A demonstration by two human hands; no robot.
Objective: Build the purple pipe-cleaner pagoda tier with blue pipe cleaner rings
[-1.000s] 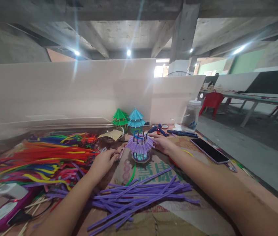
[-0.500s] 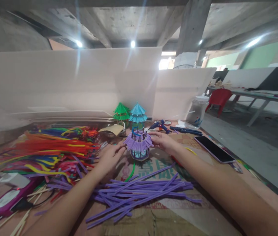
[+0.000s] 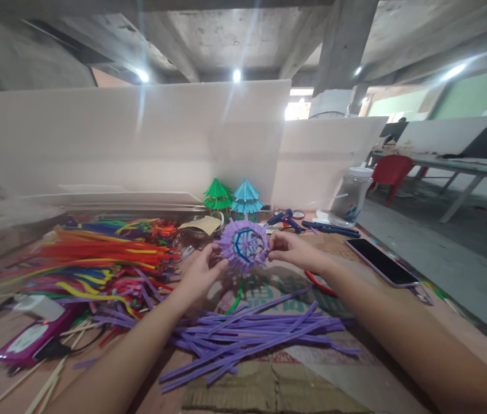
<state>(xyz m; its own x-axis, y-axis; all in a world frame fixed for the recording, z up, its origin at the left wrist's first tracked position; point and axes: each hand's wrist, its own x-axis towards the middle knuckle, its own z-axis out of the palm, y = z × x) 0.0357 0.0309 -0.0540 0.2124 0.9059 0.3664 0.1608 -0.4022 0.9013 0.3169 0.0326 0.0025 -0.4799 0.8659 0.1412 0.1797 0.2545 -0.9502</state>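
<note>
A small purple pavilion model [image 3: 231,244] is tipped so that its top faces me, showing a ring of purple strips around a blue curved strip. My left hand [image 3: 205,270] pinches its left edge between thumb and fingers. On the right edge, my right hand [image 3: 288,248] holds it with bent fingers. Behind it stand a green tiered-roof model [image 3: 218,194] and a light blue one [image 3: 246,198]. Loose purple strips [image 3: 252,333] lie in front of my hands, over printed cardboard [image 3: 243,391].
Bundles of coloured strips [image 3: 105,247] and a magenta power strip [image 3: 31,345] are at the left. Behind the right hand are a blue glue gun [image 3: 285,219], blue-handled pliers [image 3: 332,229] and a clear jar [image 3: 351,198]. A phone [image 3: 381,261] lies at the right.
The purple model has gone from upright to tipped toward me, its top now showing. Both hands have turned with it. The whole view has shifted slightly.
</note>
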